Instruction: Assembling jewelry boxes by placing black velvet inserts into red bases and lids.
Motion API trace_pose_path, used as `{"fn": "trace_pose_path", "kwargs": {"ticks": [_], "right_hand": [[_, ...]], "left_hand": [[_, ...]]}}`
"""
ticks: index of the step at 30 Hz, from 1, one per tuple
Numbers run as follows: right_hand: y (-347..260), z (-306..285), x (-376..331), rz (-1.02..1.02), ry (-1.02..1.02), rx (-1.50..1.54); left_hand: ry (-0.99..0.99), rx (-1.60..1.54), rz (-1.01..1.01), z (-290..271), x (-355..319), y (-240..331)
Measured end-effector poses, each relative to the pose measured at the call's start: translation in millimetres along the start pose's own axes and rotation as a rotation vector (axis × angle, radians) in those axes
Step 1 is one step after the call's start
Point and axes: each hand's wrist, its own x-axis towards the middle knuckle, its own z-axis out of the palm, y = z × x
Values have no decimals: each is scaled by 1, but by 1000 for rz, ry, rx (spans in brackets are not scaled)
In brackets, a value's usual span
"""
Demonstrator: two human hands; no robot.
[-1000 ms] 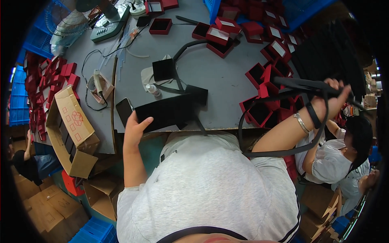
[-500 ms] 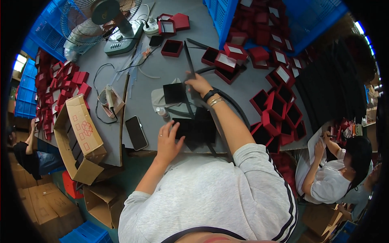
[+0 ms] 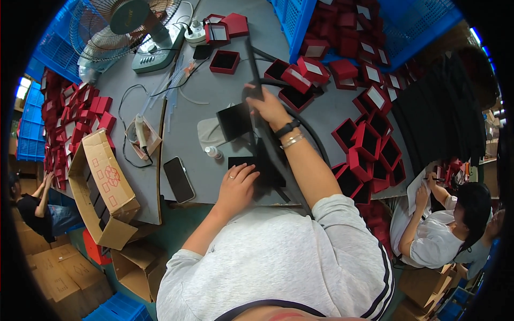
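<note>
My right hand [image 3: 266, 108] is closed around a long black strip [image 3: 250, 61], blurred in part, that stands up past the fingers. More black strips curve over the table to its right. My left hand [image 3: 239, 184] lies with fingers extended on a flat black sheet [image 3: 241, 160] near the table's front edge. Just left of my right hand is a black square pad [image 3: 233, 123], tilted, over a pale grey cloth-like piece [image 3: 208, 136]. A small white-capped bottle [image 3: 213, 153] stands beyond my left hand.
Open red boxes [image 3: 367, 142] are heaped at right, below a blue crate [image 3: 289, 27]. At left are a fan [image 3: 128, 18], a phone [image 3: 179, 179], a corded tool [image 3: 141, 131] and a cardboard box [image 3: 110, 174]. A co-worker [image 3: 428, 224] sits at right, another [image 3: 40, 208] at far left.
My left hand has slid right onto the black sheet. My right hand has shifted slightly right with the strip. The black square pad has tilted.
</note>
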Motion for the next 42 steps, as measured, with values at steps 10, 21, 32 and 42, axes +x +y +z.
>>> {"fn": "trace_pose_path", "kwargs": {"ticks": [10,21,32,42], "right_hand": [[-88,-29,-84,-501,-81,477],[-104,-21,-125,-457,-213,26],[-110,-81,-116,-664,96,827],[-187,-111,-136,-694,-276,780]], "left_hand": [[7,37,-128,17,42,-2],[520,-939,48,-40,73,60],[636,-880,-436,-11,53,24],[344,-85,37,-4,70,38]]}}
